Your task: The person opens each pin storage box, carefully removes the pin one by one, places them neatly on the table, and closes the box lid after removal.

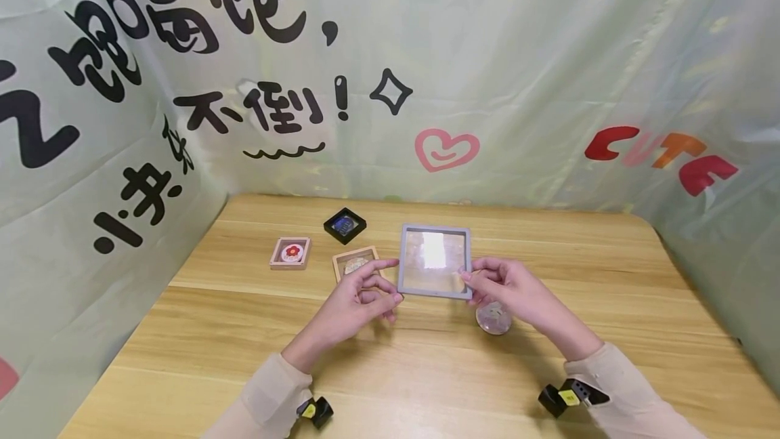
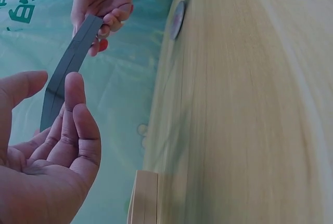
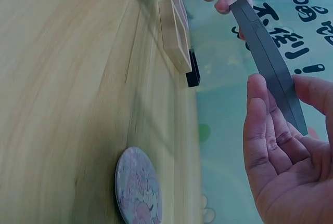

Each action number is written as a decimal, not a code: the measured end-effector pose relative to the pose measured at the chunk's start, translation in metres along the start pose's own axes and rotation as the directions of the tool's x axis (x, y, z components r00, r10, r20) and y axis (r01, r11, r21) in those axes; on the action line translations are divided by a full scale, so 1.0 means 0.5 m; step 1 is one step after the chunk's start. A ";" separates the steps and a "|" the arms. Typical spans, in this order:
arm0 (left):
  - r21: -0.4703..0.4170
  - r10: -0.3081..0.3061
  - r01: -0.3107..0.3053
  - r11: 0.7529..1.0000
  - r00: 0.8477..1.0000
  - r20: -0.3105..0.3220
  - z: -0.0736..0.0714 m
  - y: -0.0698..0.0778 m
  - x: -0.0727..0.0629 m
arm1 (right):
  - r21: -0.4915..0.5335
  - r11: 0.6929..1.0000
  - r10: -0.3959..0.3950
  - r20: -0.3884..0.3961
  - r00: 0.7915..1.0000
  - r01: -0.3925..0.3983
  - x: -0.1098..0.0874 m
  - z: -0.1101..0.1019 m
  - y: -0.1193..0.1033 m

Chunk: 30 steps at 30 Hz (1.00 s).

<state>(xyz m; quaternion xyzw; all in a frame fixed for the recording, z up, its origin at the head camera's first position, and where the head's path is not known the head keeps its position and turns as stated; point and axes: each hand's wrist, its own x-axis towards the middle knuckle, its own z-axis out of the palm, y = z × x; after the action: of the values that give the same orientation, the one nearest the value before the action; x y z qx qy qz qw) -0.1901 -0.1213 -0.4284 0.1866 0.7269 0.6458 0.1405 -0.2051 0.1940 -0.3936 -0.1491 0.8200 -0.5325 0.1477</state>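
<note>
- Two hands are up by the gray frame (image 1: 435, 249), which is off the table (image 1: 439, 371), btwn them.
- Your R hand (image 1: 512, 290) pinches its right side, thumb in front, fingers behind.
- Your L hand (image 1: 355, 300) is loose, fingers apart, w/ no grip; pointer tip is by the left side, can't tell if it touches.
- Frame is square, so no long side; clear face tips toward you.
- Round badge (image 1: 494, 320) lies flat, below your R hand; R is nearer, L farther.
- Wood frame (image 1: 353, 253) sits nr your L hand.
</note>
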 end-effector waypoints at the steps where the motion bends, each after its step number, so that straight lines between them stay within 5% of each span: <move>1: 0.001 0.002 -0.002 1.000 1.000 0.003 0.000 0.000 0.000 | 0.000 1.000 -0.003 0.001 1.000 0.003 0.000 -0.002 0.002; 30: 0.059 -0.025 0.024 0.998 1.000 0.016 -0.005 0.000 -0.010 | 0.010 0.998 0.058 -0.062 0.996 -0.058 0.012 -0.083 0.069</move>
<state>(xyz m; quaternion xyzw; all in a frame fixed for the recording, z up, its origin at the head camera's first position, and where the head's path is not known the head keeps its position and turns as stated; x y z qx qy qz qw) -0.1867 -0.1259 -0.4285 0.1873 0.7465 0.6208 0.1490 -0.2302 0.2392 -0.4095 -0.1079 0.8262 -0.5355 0.1381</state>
